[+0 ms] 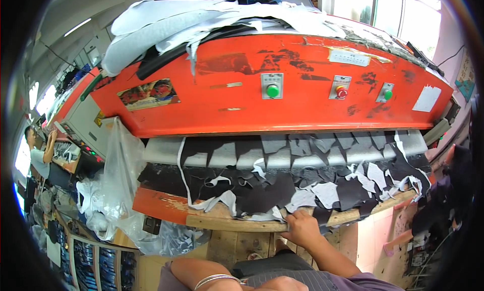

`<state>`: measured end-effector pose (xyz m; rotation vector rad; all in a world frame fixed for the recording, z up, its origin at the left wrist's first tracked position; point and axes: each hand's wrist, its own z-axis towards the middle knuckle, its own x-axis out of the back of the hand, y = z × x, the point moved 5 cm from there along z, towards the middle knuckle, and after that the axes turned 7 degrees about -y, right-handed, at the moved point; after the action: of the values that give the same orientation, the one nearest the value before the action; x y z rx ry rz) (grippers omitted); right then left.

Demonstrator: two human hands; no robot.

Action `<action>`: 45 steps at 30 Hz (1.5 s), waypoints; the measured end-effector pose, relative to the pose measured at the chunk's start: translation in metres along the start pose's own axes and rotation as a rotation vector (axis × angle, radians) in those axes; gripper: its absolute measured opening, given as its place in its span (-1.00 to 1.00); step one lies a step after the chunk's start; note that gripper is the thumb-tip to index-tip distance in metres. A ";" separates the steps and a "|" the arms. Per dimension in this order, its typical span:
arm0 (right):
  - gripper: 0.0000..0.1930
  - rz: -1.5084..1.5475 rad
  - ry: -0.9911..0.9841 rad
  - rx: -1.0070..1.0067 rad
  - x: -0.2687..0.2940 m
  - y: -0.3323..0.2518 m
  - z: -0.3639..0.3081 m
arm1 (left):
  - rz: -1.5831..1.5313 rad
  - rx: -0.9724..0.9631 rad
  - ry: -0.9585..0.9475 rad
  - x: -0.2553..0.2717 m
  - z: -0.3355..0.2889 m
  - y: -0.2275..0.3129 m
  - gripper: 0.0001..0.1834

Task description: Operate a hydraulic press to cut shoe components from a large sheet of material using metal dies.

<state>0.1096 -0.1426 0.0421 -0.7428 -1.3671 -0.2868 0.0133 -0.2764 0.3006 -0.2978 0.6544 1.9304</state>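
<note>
My right hand point(303, 229) is at the wooden front edge point(237, 224) of the machine's bed, its fingers curled by the edge of the scraps. What they hold, if anything, is hidden. Around it lie black fabric scraps point(267, 194) and torn white scraps point(326, 194), spread over the dark bed. My left arm, with silver bangles point(218, 279) at the wrist, is bent across my body. Only part of my left hand point(281, 284) shows at the lower edge, its fingers cut off from view.
Behind the bed rises a red press beam point(222, 107) with green and red buttons, piled with white sheets point(166, 26). A clear plastic bag point(121, 175) hangs at left. Another person point(40, 160) is at the far left. Shelved blue items point(88, 263) stand lower left.
</note>
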 end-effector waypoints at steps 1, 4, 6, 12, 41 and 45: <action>-0.60 0.004 -0.029 -0.036 0.000 0.001 0.001 | 0.027 0.109 0.063 0.003 -0.003 0.009 -0.37; -0.60 -0.020 -0.093 -0.015 -0.003 -0.005 0.008 | 0.090 0.073 0.061 0.024 0.000 0.015 -0.35; -0.59 -0.019 -0.143 0.035 0.004 -0.011 0.017 | 0.134 -0.068 0.008 0.032 0.004 0.030 -0.34; -0.51 0.352 -0.755 0.065 0.032 0.043 0.119 | 0.182 -0.016 0.081 0.093 0.023 0.056 -0.31; -0.83 0.080 0.552 0.373 0.119 0.036 0.111 | 1.765 1.028 0.550 0.497 -0.031 -0.035 0.23; -0.83 -0.039 0.679 0.412 0.142 0.028 0.101 | 1.796 1.285 0.476 0.537 -0.014 -0.044 -0.17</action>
<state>0.0777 -0.0263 0.1702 -0.2315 -0.7541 -0.2454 -0.1842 0.1376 0.0184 1.0448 2.9388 2.2536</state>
